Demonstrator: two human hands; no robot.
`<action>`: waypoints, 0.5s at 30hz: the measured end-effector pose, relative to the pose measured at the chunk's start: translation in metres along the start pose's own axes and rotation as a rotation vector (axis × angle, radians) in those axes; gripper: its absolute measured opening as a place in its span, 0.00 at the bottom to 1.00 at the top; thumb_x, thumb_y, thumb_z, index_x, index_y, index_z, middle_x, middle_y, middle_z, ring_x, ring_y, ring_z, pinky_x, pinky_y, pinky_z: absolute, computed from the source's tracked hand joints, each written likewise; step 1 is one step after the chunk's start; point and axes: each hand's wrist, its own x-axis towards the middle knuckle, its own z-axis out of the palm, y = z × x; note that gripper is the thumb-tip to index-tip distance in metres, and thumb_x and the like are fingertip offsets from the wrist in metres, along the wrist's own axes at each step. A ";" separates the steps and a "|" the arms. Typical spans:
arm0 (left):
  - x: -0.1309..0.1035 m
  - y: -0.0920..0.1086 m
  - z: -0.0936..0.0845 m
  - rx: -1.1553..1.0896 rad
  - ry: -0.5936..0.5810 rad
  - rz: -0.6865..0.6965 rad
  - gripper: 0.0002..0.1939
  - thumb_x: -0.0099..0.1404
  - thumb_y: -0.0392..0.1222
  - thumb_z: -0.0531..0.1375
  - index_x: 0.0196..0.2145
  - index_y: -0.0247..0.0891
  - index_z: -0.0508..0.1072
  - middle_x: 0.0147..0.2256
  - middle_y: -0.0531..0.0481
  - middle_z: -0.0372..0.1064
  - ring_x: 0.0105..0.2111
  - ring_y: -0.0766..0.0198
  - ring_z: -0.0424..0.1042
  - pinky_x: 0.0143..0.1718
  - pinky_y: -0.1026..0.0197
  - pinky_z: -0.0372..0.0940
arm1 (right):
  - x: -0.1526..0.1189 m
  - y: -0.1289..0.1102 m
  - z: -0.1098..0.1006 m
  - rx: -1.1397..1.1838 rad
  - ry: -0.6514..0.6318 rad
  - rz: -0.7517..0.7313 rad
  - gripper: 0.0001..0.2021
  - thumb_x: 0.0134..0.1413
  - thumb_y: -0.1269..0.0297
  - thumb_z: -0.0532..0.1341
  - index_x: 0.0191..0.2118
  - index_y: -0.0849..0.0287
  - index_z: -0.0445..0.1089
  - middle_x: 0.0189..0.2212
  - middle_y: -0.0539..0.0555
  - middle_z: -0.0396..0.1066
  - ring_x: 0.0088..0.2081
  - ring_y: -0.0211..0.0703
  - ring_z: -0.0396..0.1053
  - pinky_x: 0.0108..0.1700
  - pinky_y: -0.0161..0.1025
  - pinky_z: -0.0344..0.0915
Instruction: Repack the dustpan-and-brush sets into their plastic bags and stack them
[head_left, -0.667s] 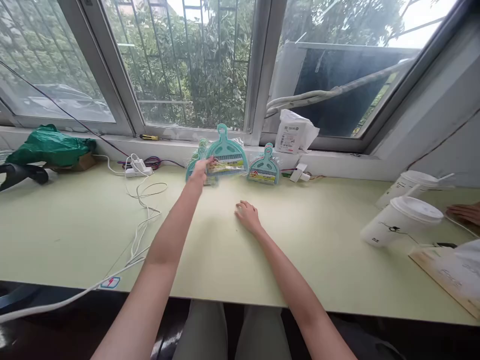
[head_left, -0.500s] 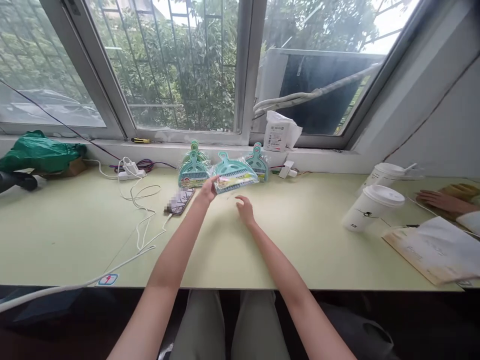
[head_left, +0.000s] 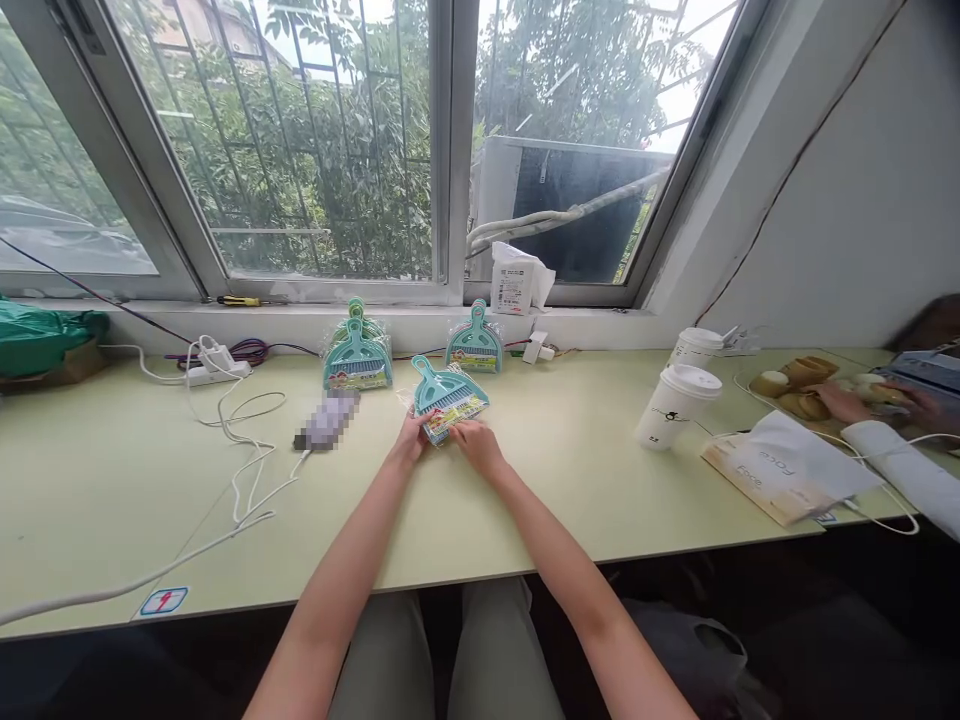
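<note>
A turquoise dustpan and brush set (head_left: 448, 398) in clear wrapping is tilted above the table, its handle pointing away from me. My left hand (head_left: 412, 437) grips its lower left corner. My right hand (head_left: 477, 445) is closed at the bottom edge, fingers pinching the wrapping or the set's lower edge; its fingertips are partly hidden. Behind, against the wall below the window, lean a stack of similar wrapped dustpan sets (head_left: 358, 352) at left and another stack (head_left: 475, 345) at right.
A blurred phone (head_left: 328, 420) lies left on the table (head_left: 247, 560), joined to a white cable (head_left: 238, 470). White paper cups (head_left: 675, 408) and a paper bag (head_left: 787, 465) stand or lie at right. Another person's hands (head_left: 844, 402) are at the far right. A power strip (head_left: 217, 368) sits back left.
My right hand has come up to the dustpan set and closed at its lower edge. The set has come nearer to me and turned. The view has shifted right.
</note>
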 end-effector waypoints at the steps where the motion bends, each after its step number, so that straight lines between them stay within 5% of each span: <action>1: -0.001 0.001 -0.001 0.001 0.008 0.004 0.26 0.49 0.33 0.65 0.46 0.41 0.66 0.37 0.48 0.74 0.33 0.61 0.76 0.37 0.58 0.72 | 0.003 0.003 0.004 0.085 0.019 0.075 0.22 0.64 0.54 0.47 0.27 0.57 0.71 0.30 0.56 0.73 0.34 0.43 0.71 0.43 0.40 0.64; 6: -0.005 0.003 0.002 -0.004 -0.019 -0.009 0.27 0.50 0.35 0.66 0.48 0.42 0.65 0.40 0.47 0.74 0.37 0.59 0.76 0.38 0.57 0.72 | 0.012 0.023 0.008 0.805 0.174 0.500 0.18 0.54 0.46 0.57 0.28 0.57 0.68 0.20 0.49 0.69 0.20 0.39 0.68 0.29 0.38 0.68; 11: -0.007 0.007 0.005 0.073 -0.126 -0.047 0.25 0.54 0.49 0.65 0.48 0.42 0.67 0.42 0.45 0.74 0.37 0.58 0.76 0.36 0.57 0.71 | 0.014 0.028 0.003 1.254 0.366 0.554 0.17 0.39 0.62 0.70 0.35 0.57 0.65 0.32 0.51 0.76 0.37 0.42 0.75 0.44 0.40 0.72; 15: -0.004 0.015 -0.002 0.215 -0.111 -0.033 0.22 0.58 0.58 0.60 0.41 0.39 0.73 0.40 0.43 0.75 0.34 0.58 0.76 0.34 0.58 0.71 | 0.013 0.028 0.000 1.359 0.390 0.626 0.21 0.37 0.69 0.70 0.38 0.55 0.60 0.34 0.51 0.76 0.38 0.43 0.75 0.44 0.42 0.73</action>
